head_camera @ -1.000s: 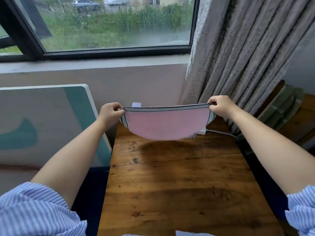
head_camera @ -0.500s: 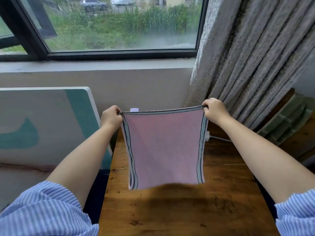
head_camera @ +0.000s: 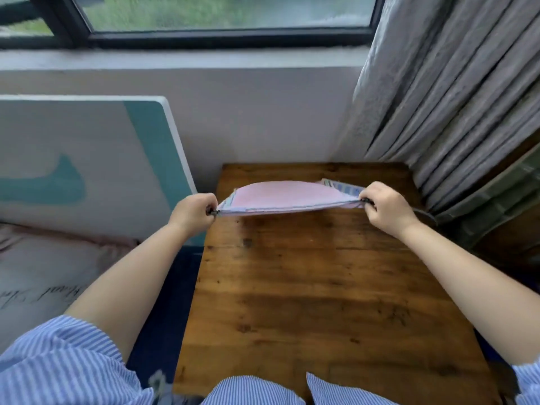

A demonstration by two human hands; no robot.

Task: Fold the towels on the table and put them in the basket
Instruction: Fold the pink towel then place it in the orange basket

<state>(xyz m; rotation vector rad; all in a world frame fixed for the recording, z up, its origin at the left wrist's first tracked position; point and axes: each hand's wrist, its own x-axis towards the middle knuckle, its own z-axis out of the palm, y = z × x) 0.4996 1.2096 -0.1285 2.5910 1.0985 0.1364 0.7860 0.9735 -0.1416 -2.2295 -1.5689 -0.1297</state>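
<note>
A pink towel (head_camera: 287, 197) with grey-blue striped edges is stretched between my hands over the far half of the wooden table (head_camera: 321, 287). My left hand (head_camera: 193, 213) pinches its left corner and my right hand (head_camera: 385, 210) pinches its right corner. The cloth billows away from me, its near edge pulled taut just above the tabletop. No basket is clearly in view.
A white and teal board (head_camera: 87, 171) leans against the wall to the left of the table. Grey curtains (head_camera: 453, 83) hang at the right. Folded green cloth (head_camera: 502, 194) lies on a wooden surface at the far right. A pale cushion (head_camera: 43, 273) sits at lower left.
The towel hung down in front of me half a second ago; now it is swung flat and lowered toward the table. My view has tilted downward.
</note>
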